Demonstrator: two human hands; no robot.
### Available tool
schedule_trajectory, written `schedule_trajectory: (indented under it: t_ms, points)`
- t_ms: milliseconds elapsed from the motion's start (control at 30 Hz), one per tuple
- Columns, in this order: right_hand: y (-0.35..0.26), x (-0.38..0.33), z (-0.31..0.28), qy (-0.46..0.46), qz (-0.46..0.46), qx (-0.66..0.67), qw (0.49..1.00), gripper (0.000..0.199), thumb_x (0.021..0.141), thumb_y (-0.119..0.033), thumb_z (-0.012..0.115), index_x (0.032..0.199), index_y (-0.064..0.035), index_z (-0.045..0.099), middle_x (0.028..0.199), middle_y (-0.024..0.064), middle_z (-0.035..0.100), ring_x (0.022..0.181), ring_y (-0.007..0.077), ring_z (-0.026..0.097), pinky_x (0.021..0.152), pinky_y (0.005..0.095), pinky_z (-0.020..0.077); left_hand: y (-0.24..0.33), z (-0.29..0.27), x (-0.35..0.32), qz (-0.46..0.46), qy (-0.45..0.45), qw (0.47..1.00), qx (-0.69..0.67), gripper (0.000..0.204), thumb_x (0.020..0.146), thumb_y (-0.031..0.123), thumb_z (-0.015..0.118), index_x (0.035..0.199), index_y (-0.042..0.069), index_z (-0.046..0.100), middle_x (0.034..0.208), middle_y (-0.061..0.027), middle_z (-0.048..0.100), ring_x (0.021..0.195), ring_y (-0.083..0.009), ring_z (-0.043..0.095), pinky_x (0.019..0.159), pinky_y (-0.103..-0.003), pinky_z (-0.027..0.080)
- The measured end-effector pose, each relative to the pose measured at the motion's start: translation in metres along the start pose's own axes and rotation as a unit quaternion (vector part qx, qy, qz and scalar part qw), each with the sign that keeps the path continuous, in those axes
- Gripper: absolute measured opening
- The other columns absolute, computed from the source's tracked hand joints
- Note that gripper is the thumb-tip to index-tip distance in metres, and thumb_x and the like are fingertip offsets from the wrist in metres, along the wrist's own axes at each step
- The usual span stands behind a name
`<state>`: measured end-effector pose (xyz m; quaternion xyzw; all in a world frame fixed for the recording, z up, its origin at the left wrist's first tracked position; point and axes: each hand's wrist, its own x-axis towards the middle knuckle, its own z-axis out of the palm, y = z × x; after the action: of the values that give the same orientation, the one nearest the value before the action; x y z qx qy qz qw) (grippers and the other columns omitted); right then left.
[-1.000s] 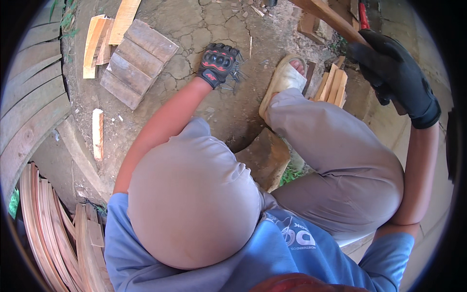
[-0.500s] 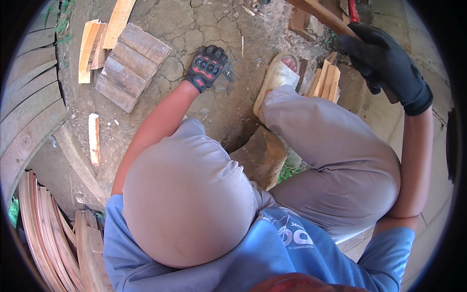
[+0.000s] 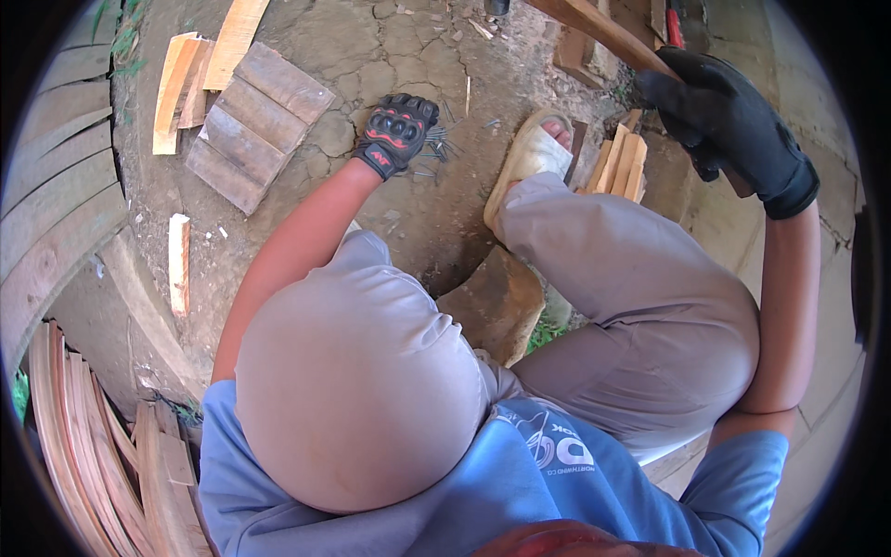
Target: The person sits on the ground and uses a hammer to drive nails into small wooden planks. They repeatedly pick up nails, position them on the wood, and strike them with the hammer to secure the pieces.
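Note:
My left hand [image 3: 397, 135], in a black glove with red trim, is down at the ground beside a small pile of loose nails [image 3: 438, 144]. Its fingers curl under, and whatever they hold is hidden beneath the knuckles. At the upper right my right hand [image 3: 733, 121], in a plain black glove, is closed around the wooden handle of a hammer [image 3: 608, 32]. The handle slants up to the left, and only a bit of what looks like its dark head shows at the top edge. A panel of weathered boards [image 3: 262, 125] lies left of my left hand.
Pale wood offcuts [image 3: 176, 93] lie beyond the panel, with one short stick [image 3: 179, 265] nearer. My sandalled foot [image 3: 534, 162] stands right of the nails, next to split wood pieces [image 3: 620, 162]. Long slats [image 3: 83, 436] are stacked lower left. A red object [image 3: 674, 28] is at upper right.
The view has shifted slightly. My right hand and the hammer have moved a little to the left. My left hand stays by the nails, and more of the pile shows beside it.

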<state>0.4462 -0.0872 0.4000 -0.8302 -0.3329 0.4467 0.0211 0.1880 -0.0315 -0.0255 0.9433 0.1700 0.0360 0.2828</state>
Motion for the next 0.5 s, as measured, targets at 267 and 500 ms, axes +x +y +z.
schedule_trajectory:
  t_ms: [267,500]
  points:
    - [-0.024,0.014,0.006,0.015,0.008,-0.011,1.000,0.042,0.103,-0.039,0.074,0.114,0.0015,0.072,0.070,-0.0016,0.052,0.050,0.0068,0.050,0.043,0.0267,0.0403,-0.004,-0.011,-0.003,-0.044,0.055,0.995,-0.073,0.038,0.099,0.014,0.058,0.134,0.012,0.072,0.128,-0.0166,0.073,0.122,-0.0389,0.067,0.105,-0.051,0.054]
    - [-0.034,0.047,0.007,-0.061,0.061,-0.008,0.996,0.032,0.104,-0.034,0.073,0.111,-0.0026,0.069,0.069,-0.0021,0.053,0.048,0.0076,0.049,0.042,0.0277,0.0412,0.022,-0.078,-0.058,-0.140,0.103,0.956,-0.237,0.026,0.107,0.016,0.057,0.128,0.009,0.072,0.126,-0.0181,0.072,0.120,-0.0371,0.068,0.101,-0.050,0.055]
